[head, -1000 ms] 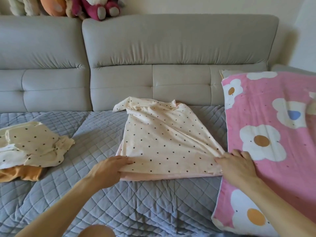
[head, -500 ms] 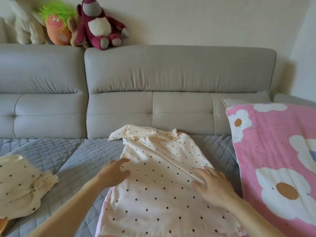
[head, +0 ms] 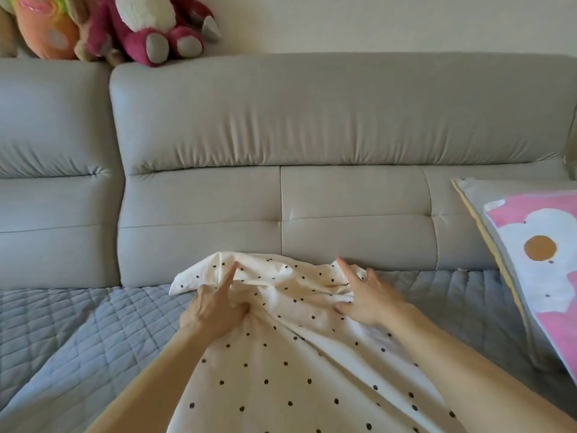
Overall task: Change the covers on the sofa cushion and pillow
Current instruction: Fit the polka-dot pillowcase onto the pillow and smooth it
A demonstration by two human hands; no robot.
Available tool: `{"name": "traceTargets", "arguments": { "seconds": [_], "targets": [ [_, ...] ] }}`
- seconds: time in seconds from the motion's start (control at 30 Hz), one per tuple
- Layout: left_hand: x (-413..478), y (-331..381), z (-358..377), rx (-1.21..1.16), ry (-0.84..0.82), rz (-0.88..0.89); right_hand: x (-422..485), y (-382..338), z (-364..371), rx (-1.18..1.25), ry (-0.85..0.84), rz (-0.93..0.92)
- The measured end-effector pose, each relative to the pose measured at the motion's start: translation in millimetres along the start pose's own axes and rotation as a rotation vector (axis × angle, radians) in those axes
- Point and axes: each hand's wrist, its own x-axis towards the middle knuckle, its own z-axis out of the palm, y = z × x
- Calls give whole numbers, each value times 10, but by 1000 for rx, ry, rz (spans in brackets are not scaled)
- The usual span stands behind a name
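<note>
- Both hands have travelled up the polka-dot cover [head: 281, 354] from its middle to its far edge, which lies at the foot of the sofa backrest [head: 312, 135]. The cloth there is now bunched, not flat.
- The left hand [head: 215, 307] has 1 finger, the index, straight along the far-left corner. Its other fingers are curled round a gathered fold just below, so this is a closed grip on the cover.
- The right hand [head: 365, 295] lies on the far-right corner with fingers spread and straight, gripping nothing visible. Whether the thumb nips a crease cannot be told.
- The step looks like squaring the 2 far corners, probably to seat or free what is inside.
- To do it well, the left hand should keep hold of its fold. The right should close on its own corner, then both should draw apart evenly so the edge goes taut without twisting.
- Pulling from 1 side only would likely drag the whole cover across the grey quilted seat pad [head: 93, 332].
- The cover is thin cream cloth with small black dots. It is soft and limp, with creases fanning out from the left grip.
- It runs from the hands back between both forearms to the near edge of view. Whether a cushion is inside cannot be told.
- Well right of the right hand, a pink flowered pillow [head: 537, 260] leans at the sofa's end.
</note>
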Motion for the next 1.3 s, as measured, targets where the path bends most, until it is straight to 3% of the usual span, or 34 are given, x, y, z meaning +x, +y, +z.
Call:
{"name": "traceTargets", "arguments": {
  "seconds": [0.1, 0.2, 0.27, 0.33, 0.4, 0.47, 0.53, 0.6, 0.67, 0.8, 1.0, 1.1, 1.2, 1.3],
  "targets": [
    [305, -33, -16, 20, -99, -28, 269, 6, 12, -84, -22, -66],
    [428, 56, -79, 175, -112, 40, 400, 6, 52, -48, 167, -23],
    [424, 195, -175, 227, 174, 142, 491, 33, -33, 199, 442, 109],
    [414, 404, -291, 91, 515, 250, 561, 72, -207, 532, 763, 214],
    [473, 597, -379, -61, 710, 311, 645, 113, -366, 684, 970, 153],
    [656, 653, -401, 25, 694, 283, 752, 131, -491, 682, 909, 2],
    [854, 613, -392, 205, 423, 174, 834, 169, -535, 596, 660, -52],
    [928, 585, -361, 204, 96, 122, 802, 258, -483, 401, 481, -44],
    [929, 522, -263, 180, -28, 108, 634, 334, -340, 230, 366, -61],
    [572, 382, -59, 278, -103, 97, 66, 315, -17, 79, 95, -5],
    [-945, 303, 110, 232, -145, 333, -1074, 305, 130, 51, 31, 23],
    [-1739, 297, 3, 246, -146, 339, -1702, 382, 236, 32, -42, 45],
    [-2181, 153, -105, 256, -163, 307, -2147, 601, 284, 64, -45, 149],
    [-2371, -59, -166, 225, -4, 225, -2395, 771, 319, 94, 149, 224]
  ]
}}
